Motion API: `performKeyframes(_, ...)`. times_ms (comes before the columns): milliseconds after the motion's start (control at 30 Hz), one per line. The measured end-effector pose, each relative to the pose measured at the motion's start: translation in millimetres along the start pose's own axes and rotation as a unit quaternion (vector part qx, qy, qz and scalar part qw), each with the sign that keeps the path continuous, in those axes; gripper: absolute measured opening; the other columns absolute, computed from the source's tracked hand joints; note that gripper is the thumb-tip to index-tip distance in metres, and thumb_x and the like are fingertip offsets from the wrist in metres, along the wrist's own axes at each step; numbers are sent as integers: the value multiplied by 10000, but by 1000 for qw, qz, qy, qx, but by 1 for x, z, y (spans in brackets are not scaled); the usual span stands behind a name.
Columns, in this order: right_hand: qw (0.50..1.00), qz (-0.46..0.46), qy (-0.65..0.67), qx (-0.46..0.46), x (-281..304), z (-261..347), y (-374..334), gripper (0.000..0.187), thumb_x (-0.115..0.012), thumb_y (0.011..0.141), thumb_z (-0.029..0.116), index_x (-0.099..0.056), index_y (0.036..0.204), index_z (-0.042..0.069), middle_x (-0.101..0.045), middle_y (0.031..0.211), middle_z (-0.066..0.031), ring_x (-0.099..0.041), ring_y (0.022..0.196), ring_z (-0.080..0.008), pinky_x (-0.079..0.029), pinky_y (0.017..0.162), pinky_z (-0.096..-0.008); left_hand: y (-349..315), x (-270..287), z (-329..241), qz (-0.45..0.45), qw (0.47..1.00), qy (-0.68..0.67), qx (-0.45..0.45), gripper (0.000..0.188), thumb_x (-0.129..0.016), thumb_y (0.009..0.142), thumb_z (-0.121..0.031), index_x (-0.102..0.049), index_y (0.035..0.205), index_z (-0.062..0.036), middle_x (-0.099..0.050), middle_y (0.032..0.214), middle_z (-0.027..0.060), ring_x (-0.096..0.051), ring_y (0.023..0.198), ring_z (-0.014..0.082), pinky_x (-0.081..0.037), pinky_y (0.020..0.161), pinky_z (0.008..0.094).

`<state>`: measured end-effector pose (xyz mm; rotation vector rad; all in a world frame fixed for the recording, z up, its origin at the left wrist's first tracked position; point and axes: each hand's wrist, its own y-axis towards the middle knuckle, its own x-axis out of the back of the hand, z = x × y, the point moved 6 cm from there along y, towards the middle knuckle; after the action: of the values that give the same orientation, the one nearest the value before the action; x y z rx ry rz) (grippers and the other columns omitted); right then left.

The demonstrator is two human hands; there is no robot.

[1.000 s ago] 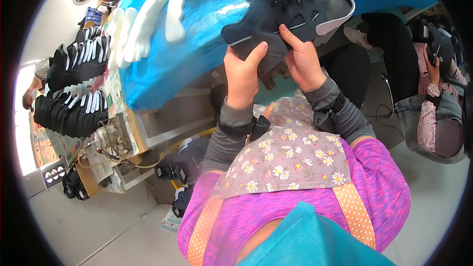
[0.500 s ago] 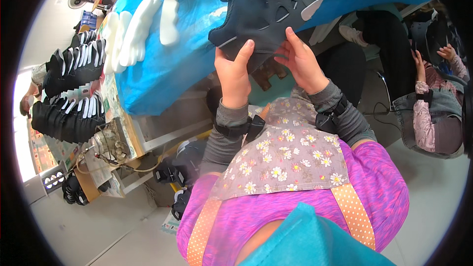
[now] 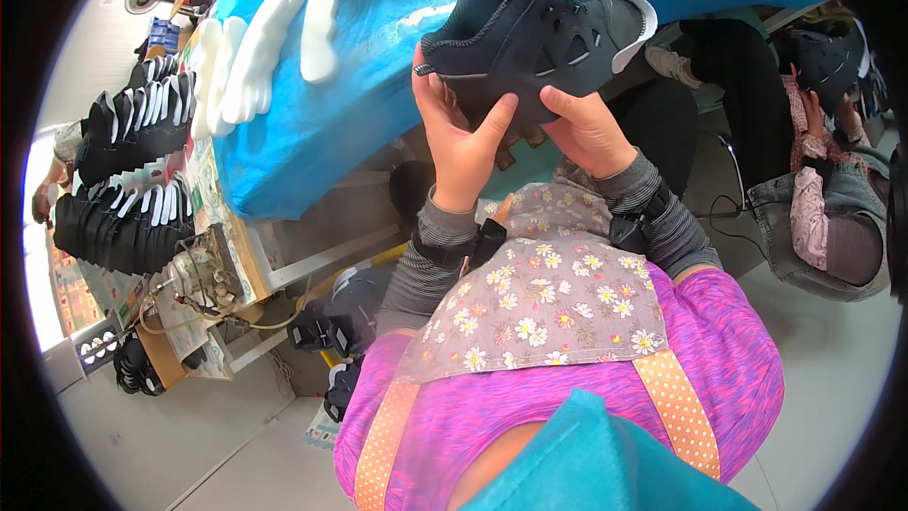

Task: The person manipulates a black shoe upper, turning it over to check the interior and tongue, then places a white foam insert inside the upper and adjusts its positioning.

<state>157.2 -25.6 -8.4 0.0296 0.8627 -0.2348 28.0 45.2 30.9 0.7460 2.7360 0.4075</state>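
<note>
Blue sheeting (image 3: 312, 128) behind shoe upper (image 3: 515, 43), pinched low by left fingers (image 3: 495, 121) and right fingers (image 3: 573, 107)

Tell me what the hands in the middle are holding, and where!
A black shoe upper. The left hand holds it by the heel end, near the loop; the right hand holds its lower edge around the middle.
</note>
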Motion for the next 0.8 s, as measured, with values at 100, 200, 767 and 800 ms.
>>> performKeyframes(100,999,-12,24,29,-6,9,2,287,-730,894,57,-640,1167,45,-672,1098,-26,-643,1021,-129,-508,897,-289,-5,-5,9,-14,998,-39,49,1048,-809,812,-75,-92,1577,-61,-421,1441,145,-459,1327,258,-392,1110,408)
performKeyframes(200,998,-40,-23,51,0,13,4,249,-745,851,4,-662,1083,40,-683,1014,-16,-656,945,-116,-520,832,-270,-4,3,12,0,997,52,48,1065,-830,809,-128,-98,1580,-61,-381,1493,147,-433,1355,277,-358,1127,429)
performKeyframes(767,980,-3,-195,-33,-28,23,-8,302,-758,851,81,-666,1123,-10,-698,1029,-41,-657,923,-128,-533,815,-269,-2,20,-15,81,977,38,191,293,-739,919,-170,-678,1106,47,-725,974,70,-668,853,129,-549,724,264)
performKeyframes(800,975,8,-219,-40,-31,28,-9,299,-763,854,86,-669,1120,-11,-700,1031,-40,-655,917,-122,-533,809,-264,-3,19,-14,80,978,38,191,293,-739,919,-170,-678,1106,47,-725,974,70,-668,853,129,-549,724,264)
